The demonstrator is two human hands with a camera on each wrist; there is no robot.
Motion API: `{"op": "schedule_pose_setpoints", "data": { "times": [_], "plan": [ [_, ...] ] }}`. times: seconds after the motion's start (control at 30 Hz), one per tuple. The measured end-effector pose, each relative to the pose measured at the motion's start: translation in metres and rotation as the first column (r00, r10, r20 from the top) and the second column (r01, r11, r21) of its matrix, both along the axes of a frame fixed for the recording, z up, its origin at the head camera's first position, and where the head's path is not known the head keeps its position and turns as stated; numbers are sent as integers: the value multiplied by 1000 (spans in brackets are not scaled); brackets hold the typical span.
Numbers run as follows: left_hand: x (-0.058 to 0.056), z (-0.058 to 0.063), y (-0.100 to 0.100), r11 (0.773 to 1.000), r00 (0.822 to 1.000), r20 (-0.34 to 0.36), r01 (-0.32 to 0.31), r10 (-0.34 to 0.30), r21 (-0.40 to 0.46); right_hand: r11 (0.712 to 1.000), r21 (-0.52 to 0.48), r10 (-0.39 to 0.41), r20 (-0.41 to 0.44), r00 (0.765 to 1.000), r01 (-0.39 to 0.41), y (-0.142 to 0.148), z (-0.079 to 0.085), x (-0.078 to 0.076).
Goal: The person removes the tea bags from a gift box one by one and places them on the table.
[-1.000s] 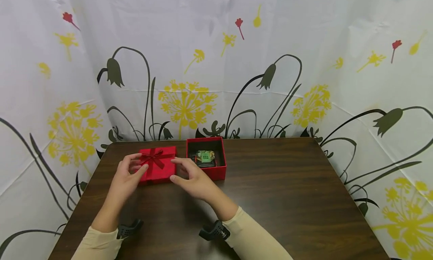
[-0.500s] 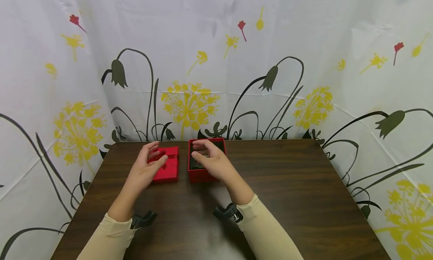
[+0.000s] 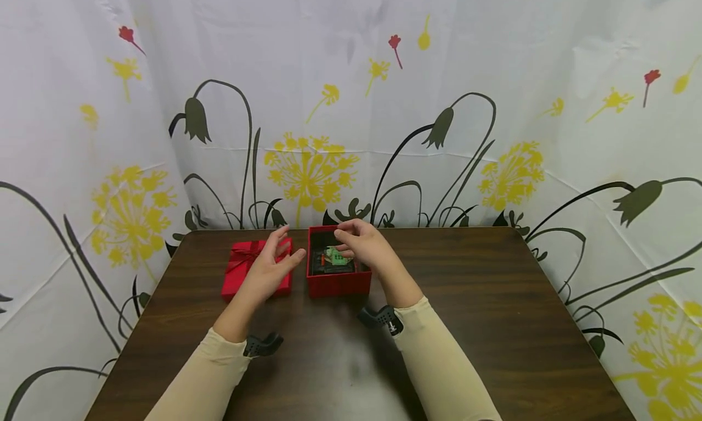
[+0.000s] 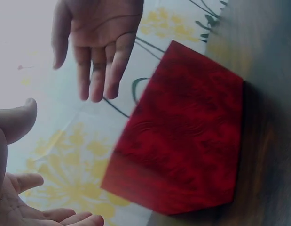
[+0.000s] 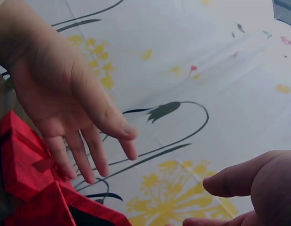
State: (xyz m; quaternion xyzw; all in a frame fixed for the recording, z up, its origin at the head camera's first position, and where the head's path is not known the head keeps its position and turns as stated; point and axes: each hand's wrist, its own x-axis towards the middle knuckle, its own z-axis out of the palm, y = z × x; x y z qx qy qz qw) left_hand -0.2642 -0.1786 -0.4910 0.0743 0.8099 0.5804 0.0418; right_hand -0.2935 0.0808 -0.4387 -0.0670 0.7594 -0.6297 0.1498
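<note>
Hovering wide, your left grip (image 3: 266,271) has a ribboned red lid (image 3: 239,271) beneath it, and your right grip (image 3: 368,247), also wide, an open-topped red box (image 3: 339,284).

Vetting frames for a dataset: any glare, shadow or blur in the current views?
Head: pale sheen on the table, dark shadow beside the right sleeve; left wrist: hazy, red box slightly soft, table dim at right; right wrist: bluish cast on the curtain.

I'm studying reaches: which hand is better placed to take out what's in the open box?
Probably the right hand: in the head view it hovers over the open box, while the left hand overlaps the ribboned lid.
</note>
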Motion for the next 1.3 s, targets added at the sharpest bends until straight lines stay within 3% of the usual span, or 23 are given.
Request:
{"op": "schedule_pose_setpoints", "data": {
  "times": [0.17,0.33,0.6,0.77,1.03,1.3],
  "plan": [
    [-11,-15,16,997,997,31,65,-66,29,998,44,-40,62,997,38,-1,-9,-11],
    [-17,-31,30,996,994,57,88,-89,21,996,90,-24,108,994,14,1,-18,-24],
    [-19,-45,40,987,995,44,93,-88,-129,994,104,2,208,978,-24,0,-24,-38],
    [-21,-50,44,984,995,54,91,-84,-152,981,188,3,223,975,-46,-3,-25,-45],
    [-27,-55,45,987,997,32,73,-69,-142,905,421,-9,156,988,-58,-14,-27,-54],
    [-31,-57,45,989,995,55,85,-78,-125,766,633,44,119,992,-110,-27,-28,-66]
  ]
}}
